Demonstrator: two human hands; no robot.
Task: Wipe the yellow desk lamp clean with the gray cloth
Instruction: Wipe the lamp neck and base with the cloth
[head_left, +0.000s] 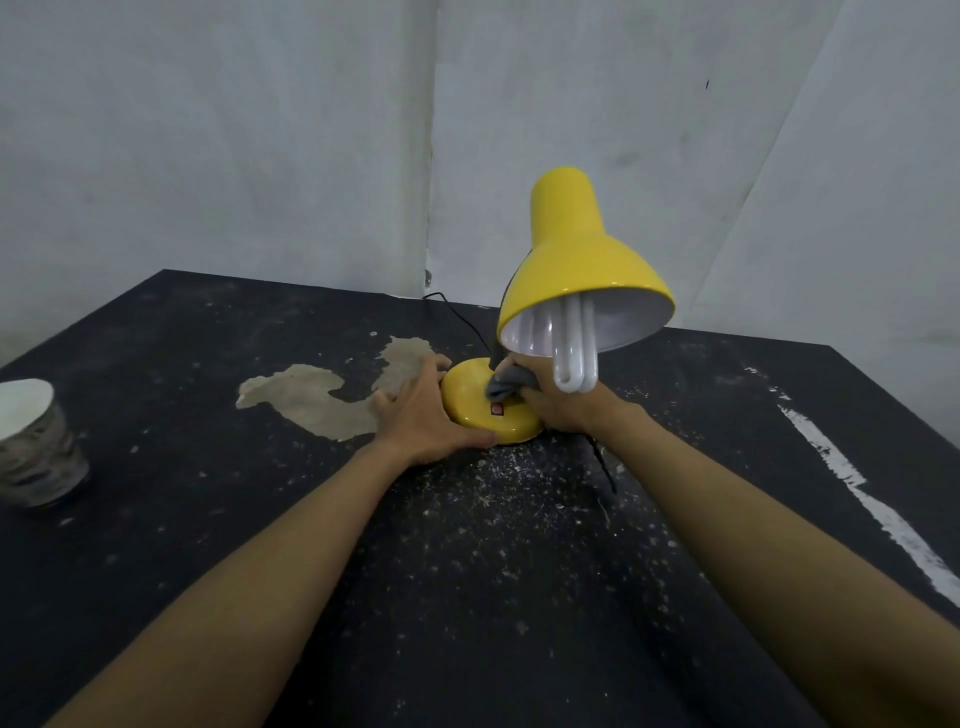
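Observation:
The yellow desk lamp stands upright on the black table, its shade tilted toward me with a white coiled bulb showing. Its round yellow base carries a small red switch. My left hand lies flat against the base's left side, fingers spread around the rim. My right hand is closed on the bunched gray cloth, pressing it onto the top of the base beside the dark neck. The neck is mostly hidden behind the shade.
The black table is dusty and speckled, with a beige worn patch left of the lamp. A paper cup stands at the left edge. A black cord runs back to the grey wall corner. A white paint streak crosses the right side.

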